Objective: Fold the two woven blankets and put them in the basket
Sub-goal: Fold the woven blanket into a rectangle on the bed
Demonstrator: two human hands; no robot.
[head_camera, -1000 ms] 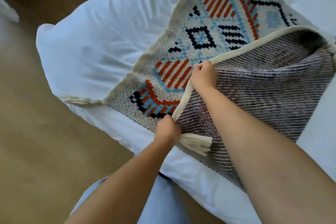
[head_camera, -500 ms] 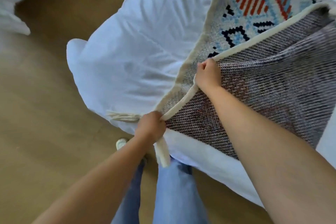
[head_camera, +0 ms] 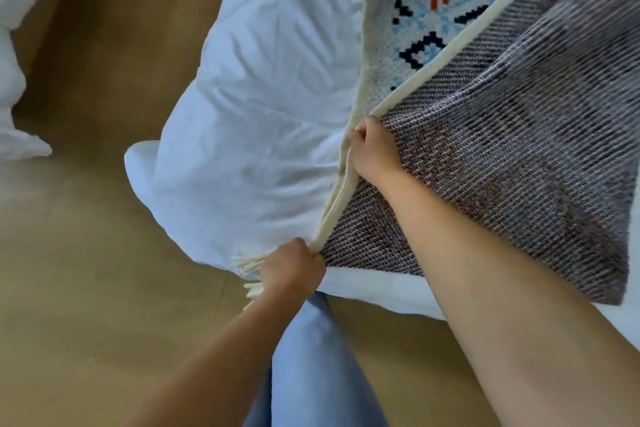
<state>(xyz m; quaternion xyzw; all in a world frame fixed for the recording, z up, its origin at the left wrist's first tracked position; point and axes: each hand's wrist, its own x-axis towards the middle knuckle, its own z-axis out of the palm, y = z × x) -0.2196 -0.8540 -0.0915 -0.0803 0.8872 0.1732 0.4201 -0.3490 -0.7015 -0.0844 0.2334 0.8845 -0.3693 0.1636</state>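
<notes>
The blanket (head_camera: 519,156) lies on the white duvet (head_camera: 263,114), near the duvet's front corner, and is folded over on itself. The upper layer shows the grey, ribbed underside. The lower layer shows the patterned face in orange, blue and black at the top of the view.

The cream border (head_camera: 446,52) of the upper layer runs diagonally from the upper right down to the front corner of the blanket. It lies along the cream border of the lower layer, close beside it from the right hand down to the left hand.

Left hand (head_camera: 292,269): closed in a fist on the blanket's front corner, where both borders meet. The cream tassels (head_camera: 251,270) protrude from the fist on its left side and hang over the front edge of the duvet.

Right hand (head_camera: 374,151): closed on the border of the upper layer, further along the same edge. The fingers curl over the border, and the back of the hand rests against the grey underside.

The bulk of the blanket extends to the right of both hands. Its right-hand part continues out of view.

Blue trouser legs (head_camera: 311,367) stand on the brown floor (head_camera: 86,288) below the duvet's front edge.
</notes>
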